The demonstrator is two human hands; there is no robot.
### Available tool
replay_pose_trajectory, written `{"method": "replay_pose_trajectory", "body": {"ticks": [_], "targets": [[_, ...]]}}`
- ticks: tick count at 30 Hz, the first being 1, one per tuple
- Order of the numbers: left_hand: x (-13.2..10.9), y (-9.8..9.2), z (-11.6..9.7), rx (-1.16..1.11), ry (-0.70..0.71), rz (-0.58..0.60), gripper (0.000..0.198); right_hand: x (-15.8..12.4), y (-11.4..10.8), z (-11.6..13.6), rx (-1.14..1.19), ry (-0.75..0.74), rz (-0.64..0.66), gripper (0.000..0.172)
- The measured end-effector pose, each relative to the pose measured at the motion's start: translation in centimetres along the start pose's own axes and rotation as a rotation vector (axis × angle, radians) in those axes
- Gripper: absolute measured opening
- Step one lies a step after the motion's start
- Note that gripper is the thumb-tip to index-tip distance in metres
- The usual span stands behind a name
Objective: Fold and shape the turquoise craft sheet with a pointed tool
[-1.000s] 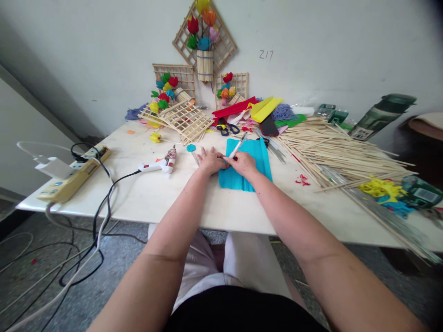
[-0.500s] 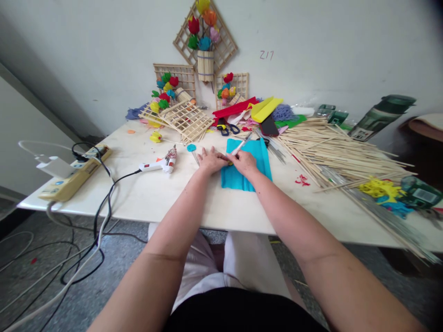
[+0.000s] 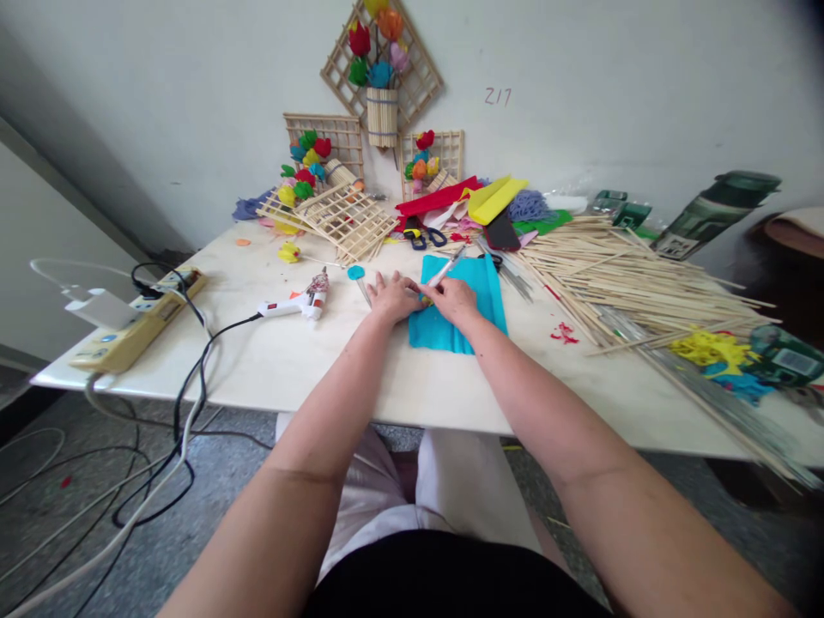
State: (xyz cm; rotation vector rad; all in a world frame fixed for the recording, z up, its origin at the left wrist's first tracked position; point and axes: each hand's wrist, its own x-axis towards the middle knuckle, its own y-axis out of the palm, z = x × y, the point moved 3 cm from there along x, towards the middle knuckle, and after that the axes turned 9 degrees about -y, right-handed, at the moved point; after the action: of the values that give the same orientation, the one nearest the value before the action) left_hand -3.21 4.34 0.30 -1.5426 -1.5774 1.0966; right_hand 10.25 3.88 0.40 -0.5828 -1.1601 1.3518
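Note:
A sheet of bright blue paper (image 3: 486, 300) lies in front of me on the white table. My right hand (image 3: 456, 300) is closed round a white pen (image 3: 445, 270), its lower end down at the sheet between my hands. My left hand (image 3: 394, 296) rests flat with spread fingers at the paper's left edge. Its thumb side touches a small yellowish piece (image 3: 427, 300) on the sheet, mostly hidden by my fingers. Just left of that hand is a blue disc (image 3: 355, 272) with a thin stem beneath it.
A white glue gun (image 3: 296, 305) lies to the left, wired towards a power strip (image 3: 138, 322). Scissors (image 3: 425, 238), a phone (image 3: 500, 232) and coloured paper (image 3: 495, 202) are behind the sheet. Wooden sticks (image 3: 631, 266) spread across the right. Lattice panels (image 3: 348, 223) with paper flowers stand at the back.
Both hands stay at almost the same place on the blue paper, the pen still held in the right. The view has shifted very slightly.

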Motion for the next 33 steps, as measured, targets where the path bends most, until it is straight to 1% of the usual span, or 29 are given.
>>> {"method": "replay_pose_trajectory", "body": {"ticks": [11,23,33], "targets": [[0.07,0.06,-0.06,-0.011,-0.002,0.001,0.047,0.06,-0.01,0.14,-0.007,-0.011,0.003,0.051],[-0.05,0.06,-0.07,-0.049,0.002,-0.011,0.040,0.20,0.13,0.08,-0.038,0.000,0.003,0.050],[-0.07,0.05,-0.07,-0.042,-0.009,-0.013,0.040,0.35,0.37,-0.11,-0.034,-0.008,-0.003,0.049]]}}
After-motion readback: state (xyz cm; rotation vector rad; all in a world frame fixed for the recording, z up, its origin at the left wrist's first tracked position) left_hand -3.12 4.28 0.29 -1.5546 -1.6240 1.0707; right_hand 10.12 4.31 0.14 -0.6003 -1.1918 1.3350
